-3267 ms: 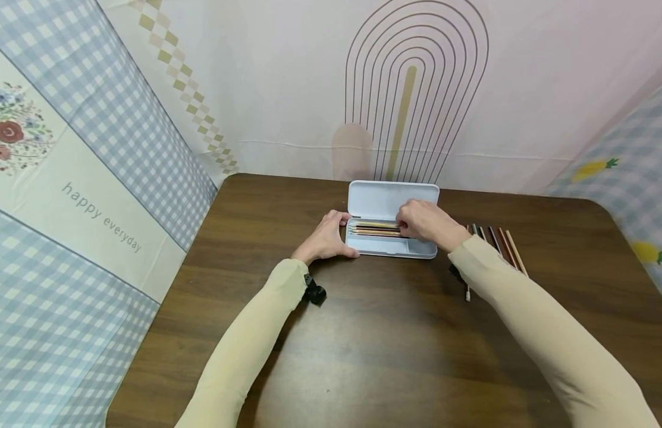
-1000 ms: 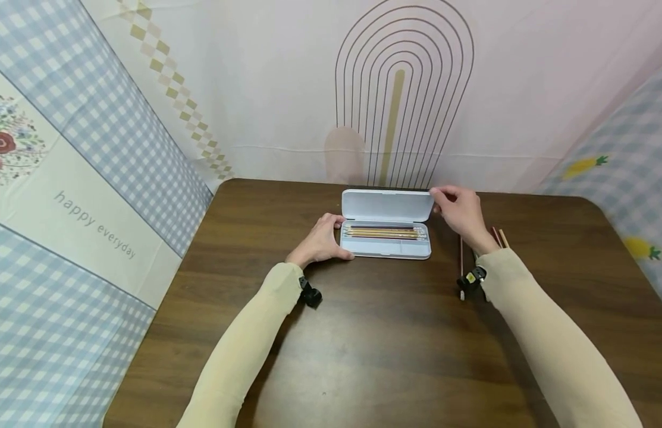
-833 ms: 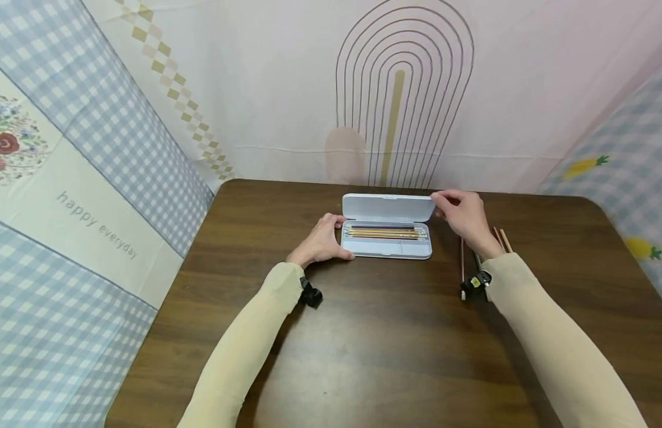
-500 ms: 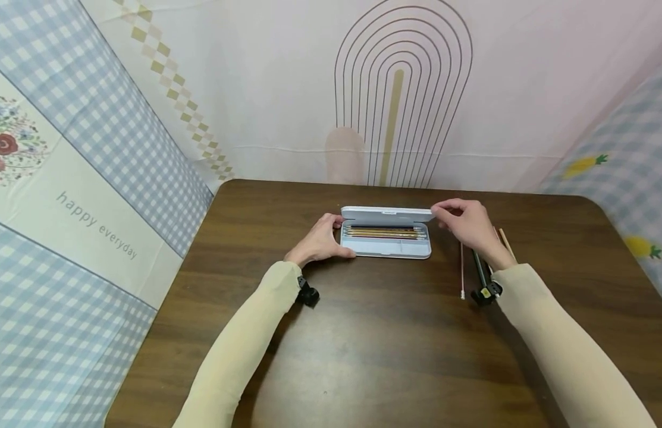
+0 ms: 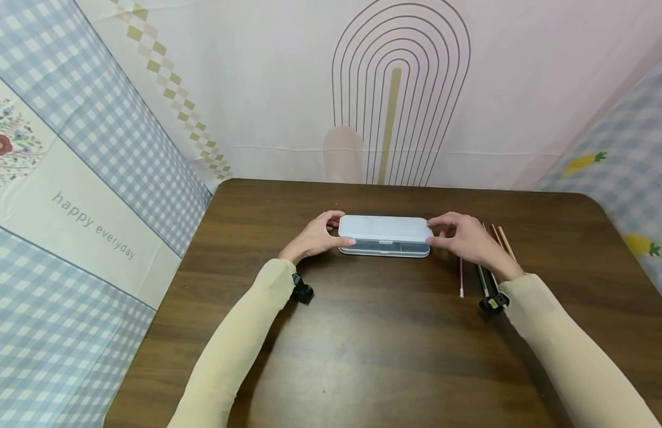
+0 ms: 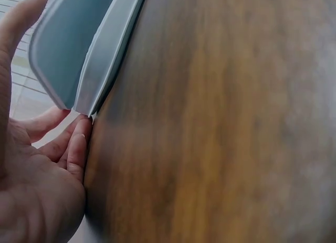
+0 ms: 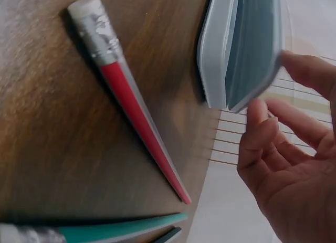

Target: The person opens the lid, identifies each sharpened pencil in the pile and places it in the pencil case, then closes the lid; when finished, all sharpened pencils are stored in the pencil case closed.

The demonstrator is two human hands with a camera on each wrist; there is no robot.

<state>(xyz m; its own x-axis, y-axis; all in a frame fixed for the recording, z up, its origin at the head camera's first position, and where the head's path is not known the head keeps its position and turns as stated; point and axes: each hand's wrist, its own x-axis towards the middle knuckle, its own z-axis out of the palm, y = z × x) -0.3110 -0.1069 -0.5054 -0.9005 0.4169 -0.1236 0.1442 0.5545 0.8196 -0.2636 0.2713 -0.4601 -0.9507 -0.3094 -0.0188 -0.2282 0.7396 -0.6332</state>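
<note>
A pale blue pencil case lies on the brown table, its lid tilted forward over the tray with a gap along the front. Around the case's left end is my left hand, thumb at the lid's front corner and fingers at the back. My right hand holds the lid's right end between thumb and fingers. In the right wrist view the thumb meets the lid's edge, and fingertips sit at the hinge corner. The pencils inside are hidden by the lid.
Right of the case lies a red pencil with a white eraser. A green pencil and several others, including light wooden ones, lie partly under the right forearm. A patterned cloth hangs behind the table's back edge.
Earlier the right hand was in the tray at the pencils, then went to the lid's right edge. The lid has swung forward and down from upright. The left hand stays at the left end.
</note>
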